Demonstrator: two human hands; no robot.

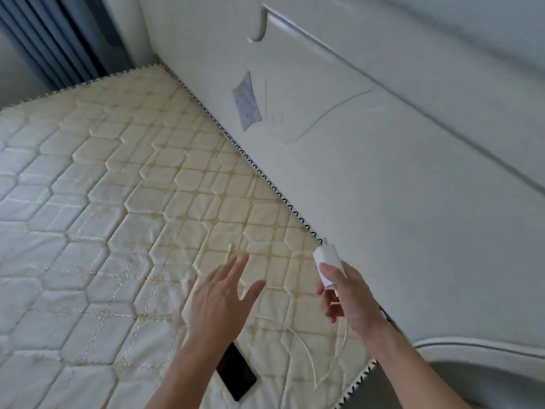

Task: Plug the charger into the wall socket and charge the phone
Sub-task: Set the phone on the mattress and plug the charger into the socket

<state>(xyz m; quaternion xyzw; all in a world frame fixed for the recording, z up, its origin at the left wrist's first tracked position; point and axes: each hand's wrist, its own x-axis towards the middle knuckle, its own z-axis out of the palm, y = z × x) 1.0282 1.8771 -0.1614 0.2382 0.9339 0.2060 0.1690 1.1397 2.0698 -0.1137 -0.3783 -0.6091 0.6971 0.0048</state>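
Note:
My right hand [345,296] grips a white charger block [326,262], its prongs pointing up toward the headboard. A white cable [306,352] trails from it in a loop across the mattress; its free plug end [230,250] lies just beyond my left fingertips. My left hand [219,299] hovers above the mattress, fingers spread, holding nothing. A black phone [236,371] lies flat, screen dark, partly hidden under my left forearm. No wall socket is in view.
A cream quilted mattress [103,187] fills the left and centre. A white headboard [383,157] runs along its right edge, with a paper label [247,101] stuck on it. Blue curtains [59,36] hang at the top left. The mattress corner [370,367] is near my right wrist.

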